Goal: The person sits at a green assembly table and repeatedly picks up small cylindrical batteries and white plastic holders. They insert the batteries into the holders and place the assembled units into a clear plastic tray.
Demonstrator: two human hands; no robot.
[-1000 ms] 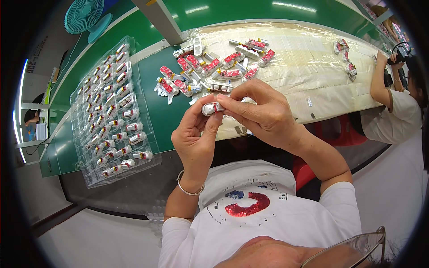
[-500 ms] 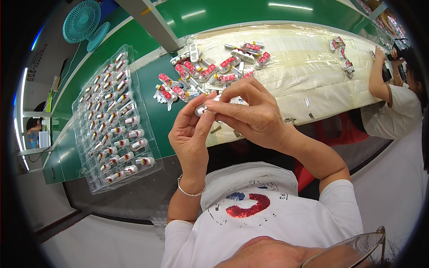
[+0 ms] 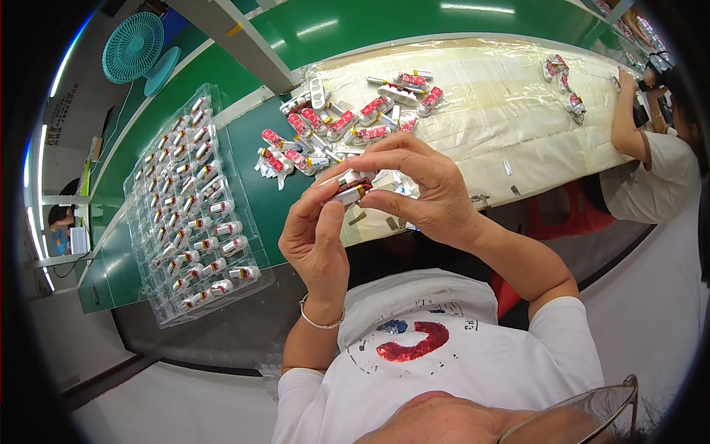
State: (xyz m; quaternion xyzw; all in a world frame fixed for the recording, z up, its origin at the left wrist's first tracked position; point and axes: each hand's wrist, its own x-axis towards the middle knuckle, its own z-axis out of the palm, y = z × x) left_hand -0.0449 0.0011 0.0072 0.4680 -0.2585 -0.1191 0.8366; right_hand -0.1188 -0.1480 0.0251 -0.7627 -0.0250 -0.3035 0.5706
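Note:
Over the near edge of the table, my two hands meet around a small oblong white-and-red piece [image 3: 350,194]; its exact kind does not show. My left hand [image 3: 316,233] pinches its left side between thumb and fingers. At its right end, my right hand [image 3: 425,189] is curled, with the fingertips over its top and the thumb beside it. Just beyond the hands lies a loose pile of similar oblong white pieces with red patterned tops [image 3: 340,126]. To the left, a clear plastic tray [image 3: 255,255] holds rows of small white, red and gold pieces.
Cream sheeting under clear film [image 3: 488,126] covers the right part of the green table [image 3: 377,22]. A metal post [image 3: 244,44] rises behind the pile. A turquoise fan [image 3: 134,48] stands far left. Another person [image 3: 651,177] sits at the right, near a few red-and-white pieces [image 3: 564,85].
The piece between my hands has turned, now showing a red side and a white bar. My right thumb and fingers have spread wider around it. The view has shifted slightly.

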